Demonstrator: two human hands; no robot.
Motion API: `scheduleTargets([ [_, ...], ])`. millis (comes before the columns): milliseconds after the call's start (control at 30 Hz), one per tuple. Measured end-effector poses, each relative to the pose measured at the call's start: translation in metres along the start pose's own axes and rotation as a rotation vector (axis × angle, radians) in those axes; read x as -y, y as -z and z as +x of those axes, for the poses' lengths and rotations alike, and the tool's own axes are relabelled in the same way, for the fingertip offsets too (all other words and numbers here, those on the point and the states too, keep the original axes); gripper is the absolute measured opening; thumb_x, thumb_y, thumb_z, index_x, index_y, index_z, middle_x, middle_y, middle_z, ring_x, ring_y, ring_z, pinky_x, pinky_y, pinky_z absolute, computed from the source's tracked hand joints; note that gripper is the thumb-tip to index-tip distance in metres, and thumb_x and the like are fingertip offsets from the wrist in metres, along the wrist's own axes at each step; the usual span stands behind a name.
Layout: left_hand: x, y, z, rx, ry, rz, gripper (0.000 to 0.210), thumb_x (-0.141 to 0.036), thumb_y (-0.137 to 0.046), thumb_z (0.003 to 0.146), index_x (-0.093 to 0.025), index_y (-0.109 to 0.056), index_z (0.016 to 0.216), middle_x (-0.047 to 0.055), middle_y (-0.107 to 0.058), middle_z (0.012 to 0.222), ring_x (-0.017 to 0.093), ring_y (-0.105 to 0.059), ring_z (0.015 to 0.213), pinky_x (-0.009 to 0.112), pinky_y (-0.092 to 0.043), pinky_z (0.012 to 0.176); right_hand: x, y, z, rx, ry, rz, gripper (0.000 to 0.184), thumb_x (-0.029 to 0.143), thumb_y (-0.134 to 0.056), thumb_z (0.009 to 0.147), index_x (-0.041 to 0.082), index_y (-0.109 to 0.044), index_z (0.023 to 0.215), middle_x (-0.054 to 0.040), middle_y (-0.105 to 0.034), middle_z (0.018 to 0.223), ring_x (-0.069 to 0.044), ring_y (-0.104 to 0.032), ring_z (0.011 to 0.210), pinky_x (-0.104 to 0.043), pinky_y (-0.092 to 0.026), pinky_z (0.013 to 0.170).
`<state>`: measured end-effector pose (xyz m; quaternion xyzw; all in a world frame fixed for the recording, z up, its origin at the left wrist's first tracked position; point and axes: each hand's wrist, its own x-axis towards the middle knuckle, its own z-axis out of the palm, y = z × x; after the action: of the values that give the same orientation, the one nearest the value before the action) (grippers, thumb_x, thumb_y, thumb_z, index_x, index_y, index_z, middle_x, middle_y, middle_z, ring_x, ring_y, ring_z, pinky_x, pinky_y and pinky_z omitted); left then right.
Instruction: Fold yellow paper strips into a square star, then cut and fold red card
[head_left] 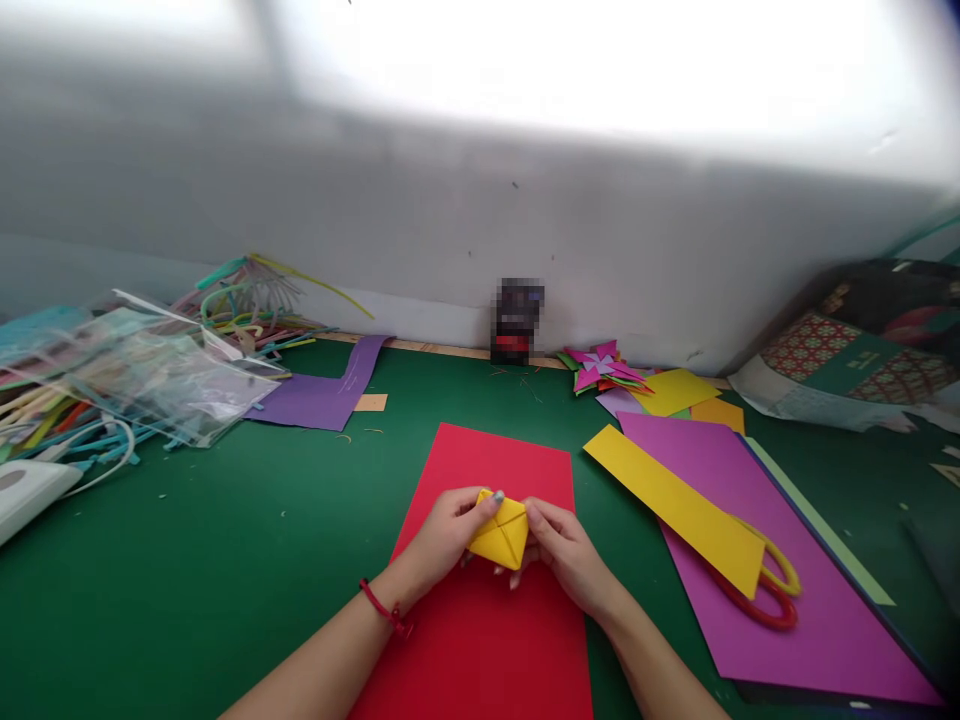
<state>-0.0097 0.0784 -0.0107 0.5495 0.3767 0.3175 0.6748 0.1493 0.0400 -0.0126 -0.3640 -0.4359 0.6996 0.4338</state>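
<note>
A green table (187, 570) runs up to a pale wall (375, 200). On it, in the middle, lies a red sheet (502, 640), and at the right a purple sheet (810, 640). At the far left, a clear bag (187, 370) rests on many coloured stems (259, 300). A yellow strip (675, 510) lies partly upon the purple sheet and covers scissors (784, 617) – only their handles, one yellow and one red, can be seen. The left hand (446, 525) grips a yellow fold (501, 540), its thumb upon the top face. The right hand (570, 550) pinches the right corner of this fold, which is held above the red sheet – whether it touches the sheet, I cannot tell. The left wrist wears a red bracelet (386, 608).
</note>
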Motion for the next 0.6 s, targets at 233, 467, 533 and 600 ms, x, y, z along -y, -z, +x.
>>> scheduleTargets([
  [233,0.0021,0.0011,-0.0002,-0.003,0.019,0.031,0.037,-0.048,-0.046,0.081,-0.015,-0.047,0.065,-0.002,-0.045,0.055,0.008,-0.042,0.046,0.018,-0.031,0.04,0.0011,0.0001,0.0002,0.001,0.027,-0.007,0.025,0.036,-0.046,0.086,0.014,-0.059,0.085,-0.0057,-0.06,0.077,-0.018,-0.063,0.066,-0.03,-0.052,0.052],
  [467,0.0044,-0.0011,-0.0004,-0.006,0.018,0.024,0.04,-0.05,-0.04,0.082,-0.015,-0.049,0.067,-0.002,-0.046,0.05,0.008,-0.041,0.038,0.016,-0.03,0.032,0.0054,-0.003,-0.0003,-0.021,0.037,-0.058,0.03,0.04,-0.047,0.084,0.014,-0.061,0.09,-0.0067,-0.059,0.082,-0.02,-0.061,0.073,-0.03,-0.053,0.053],
  [533,0.0035,-0.0005,0.0,0.004,0.019,0.004,0.039,-0.05,-0.041,0.083,-0.014,-0.05,0.068,-0.001,-0.048,0.051,0.008,-0.042,0.039,0.016,-0.03,0.032,0.0061,-0.0037,-0.0007,-0.007,0.045,-0.061,0.029,0.04,-0.047,0.084,0.015,-0.06,0.093,-0.0071,-0.059,0.085,-0.019,-0.061,0.075,-0.028,-0.053,0.054],
  [600,0.0025,0.0004,0.0002,0.018,0.029,-0.011,0.04,-0.05,-0.04,0.083,-0.014,-0.05,0.068,-0.001,-0.048,0.051,0.008,-0.042,0.038,0.016,-0.03,0.032,0.0057,-0.0035,-0.0012,0.002,0.046,-0.074,0.028,0.04,-0.047,0.084,0.016,-0.059,0.092,-0.0061,-0.06,0.084,-0.018,-0.061,0.071,-0.028,-0.052,0.055],
])
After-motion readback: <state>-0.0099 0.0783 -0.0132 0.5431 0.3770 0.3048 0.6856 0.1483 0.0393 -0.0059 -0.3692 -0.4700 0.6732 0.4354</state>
